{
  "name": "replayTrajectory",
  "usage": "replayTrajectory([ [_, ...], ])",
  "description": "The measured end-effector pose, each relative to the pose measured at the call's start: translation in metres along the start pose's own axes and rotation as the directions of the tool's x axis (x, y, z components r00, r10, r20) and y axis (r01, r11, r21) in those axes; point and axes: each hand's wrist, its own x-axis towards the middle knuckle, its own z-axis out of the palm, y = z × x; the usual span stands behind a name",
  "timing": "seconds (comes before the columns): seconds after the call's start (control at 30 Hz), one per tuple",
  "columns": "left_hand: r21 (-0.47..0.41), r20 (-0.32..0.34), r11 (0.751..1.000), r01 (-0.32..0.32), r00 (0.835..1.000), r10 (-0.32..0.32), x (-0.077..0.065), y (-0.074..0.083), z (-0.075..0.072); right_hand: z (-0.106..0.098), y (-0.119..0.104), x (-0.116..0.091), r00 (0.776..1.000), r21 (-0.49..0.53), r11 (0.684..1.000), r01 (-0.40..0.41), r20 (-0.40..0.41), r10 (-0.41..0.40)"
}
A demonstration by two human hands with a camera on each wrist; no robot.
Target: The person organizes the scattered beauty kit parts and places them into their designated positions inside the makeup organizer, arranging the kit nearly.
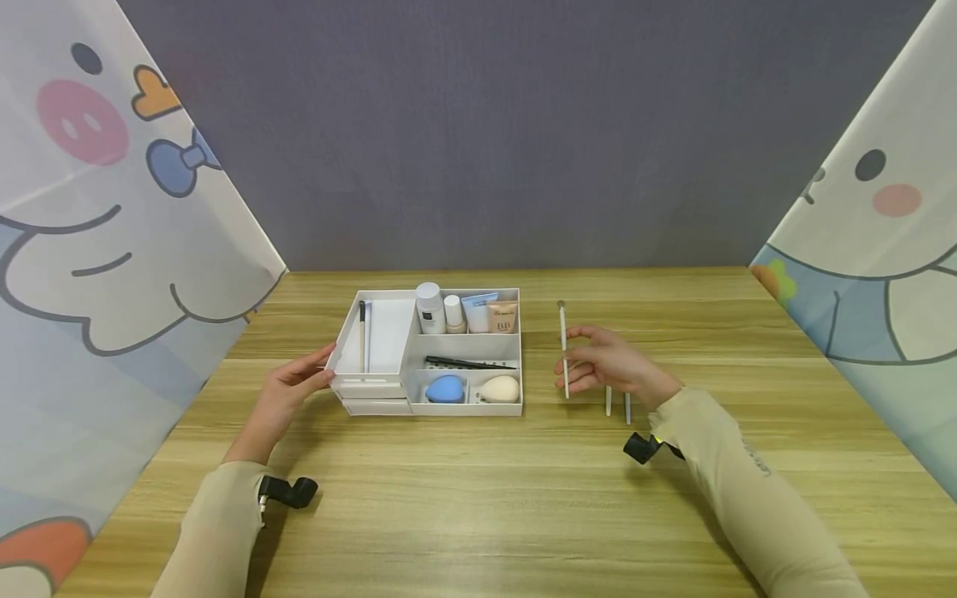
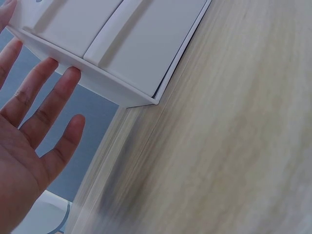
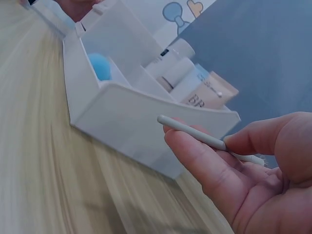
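Observation:
My right hand (image 1: 609,364) pinches a slim makeup brush (image 1: 564,332) between thumb and fingers, just right of a white organizer (image 1: 390,328). In the head view the brush stands nearly upright, its small brown tip at the top. Its pale handle end (image 3: 183,127) points toward the organizer's side wall in the right wrist view. My left hand (image 1: 287,390) touches the organizer's left side at the front corner, its fingers (image 2: 53,100) fairly straight. Two brushes, one with a black end (image 1: 362,314), lie in the organizer's left tray.
The organizer's right compartments hold a white bottle (image 1: 429,311), a smaller bottle (image 1: 453,311), a blue-white tube (image 1: 478,309), a BB tube (image 1: 503,316), a black pen-like stick (image 1: 467,363), a blue sponge (image 1: 446,389) and a cream sponge (image 1: 500,389). Two pale handles (image 1: 609,402) lie below my right hand.

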Motion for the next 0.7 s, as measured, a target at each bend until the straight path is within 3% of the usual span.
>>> replayTrajectory([
  [0.4,0.012,0.001,1.0,0.004,1.0,-0.004,0.001,0.0,-0.001,0.021,-0.01,0.011,1.0,0.012,1.0,0.02,-0.007,-0.02],
  [0.7,0.018,-0.001,1.0,0.012,1.0,-0.012,0.0,0.0,0.0,0.034,-0.019,0.017,0.997,-0.01,0.998,0.06,0.048,-0.06],
])
